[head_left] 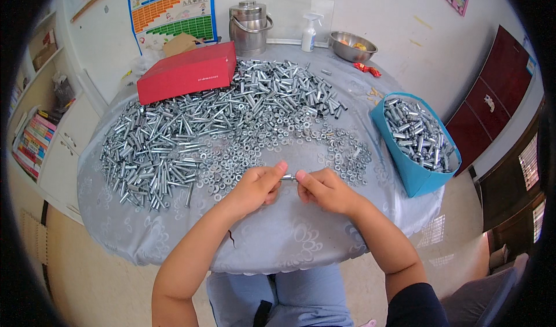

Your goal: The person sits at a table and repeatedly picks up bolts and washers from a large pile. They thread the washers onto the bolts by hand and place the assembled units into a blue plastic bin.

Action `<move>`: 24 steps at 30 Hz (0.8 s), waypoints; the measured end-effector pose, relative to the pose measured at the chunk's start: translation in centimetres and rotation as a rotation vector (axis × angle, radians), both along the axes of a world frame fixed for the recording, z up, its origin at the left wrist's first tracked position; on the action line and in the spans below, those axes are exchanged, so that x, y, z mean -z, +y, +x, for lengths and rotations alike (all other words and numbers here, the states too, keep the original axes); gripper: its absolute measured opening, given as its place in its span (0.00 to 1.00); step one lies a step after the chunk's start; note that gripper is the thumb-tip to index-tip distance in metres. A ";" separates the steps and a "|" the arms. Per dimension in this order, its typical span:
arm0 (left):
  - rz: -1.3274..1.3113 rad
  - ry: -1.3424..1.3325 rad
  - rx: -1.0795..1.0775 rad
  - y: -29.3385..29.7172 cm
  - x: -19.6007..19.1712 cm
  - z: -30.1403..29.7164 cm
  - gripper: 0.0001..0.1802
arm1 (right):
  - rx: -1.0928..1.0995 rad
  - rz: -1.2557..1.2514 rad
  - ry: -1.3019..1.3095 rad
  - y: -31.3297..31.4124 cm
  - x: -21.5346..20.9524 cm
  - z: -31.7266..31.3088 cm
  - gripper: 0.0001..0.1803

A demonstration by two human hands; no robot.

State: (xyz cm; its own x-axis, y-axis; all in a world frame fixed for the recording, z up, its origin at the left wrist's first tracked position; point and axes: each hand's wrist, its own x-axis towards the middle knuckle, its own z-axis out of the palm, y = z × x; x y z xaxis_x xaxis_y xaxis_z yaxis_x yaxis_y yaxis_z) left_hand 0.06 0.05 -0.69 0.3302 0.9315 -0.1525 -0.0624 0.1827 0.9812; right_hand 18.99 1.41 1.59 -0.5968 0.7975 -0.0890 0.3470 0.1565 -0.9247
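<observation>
Above the near part of the table, a short silver metal bolt point(288, 177) spans the gap between my two hands. My left hand point(255, 189) pinches one end with thumb and curled fingers. At the other end my right hand point(328, 191) grips with its thumb and bent fingers. Both hands hide most of the bolt, so its ends cannot be made out. Just beyond them lie scattered nuts and washers point(231, 158). A heap of long bolts point(152, 153) spreads to the left, and short metal sleeves point(284, 84) are piled at the back.
A red box point(188, 73) rests on the heap at the back left. To the right stands a blue fabric bin point(418, 182) full of metal bolt pieces. Along the back are a steel canister point(249, 32), a spray bottle point(309, 35) and a steel bowl point(352, 50).
</observation>
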 end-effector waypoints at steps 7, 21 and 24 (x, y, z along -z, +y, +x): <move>0.084 0.119 0.156 -0.6 -0.7 0.4 0.26 | 0.076 0.237 0.047 0.8 0.8 0.0 0.21; 0.015 0.015 -0.004 0.0 0.4 0.1 0.27 | -0.085 0.119 0.142 -0.5 -0.4 -0.2 0.14; 0.020 0.058 -0.001 0.0 0.2 0.1 0.27 | -0.057 0.003 0.173 -0.1 -0.1 0.0 0.15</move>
State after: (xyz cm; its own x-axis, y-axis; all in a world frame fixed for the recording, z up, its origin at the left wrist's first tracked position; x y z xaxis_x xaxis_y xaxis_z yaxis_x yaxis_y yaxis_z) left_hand 0.20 0.00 -0.94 0.3201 0.9350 -0.1525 -0.0060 0.1630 0.9866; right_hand 18.96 1.28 1.73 -0.6474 0.7619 0.0209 0.1734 0.1740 -0.9693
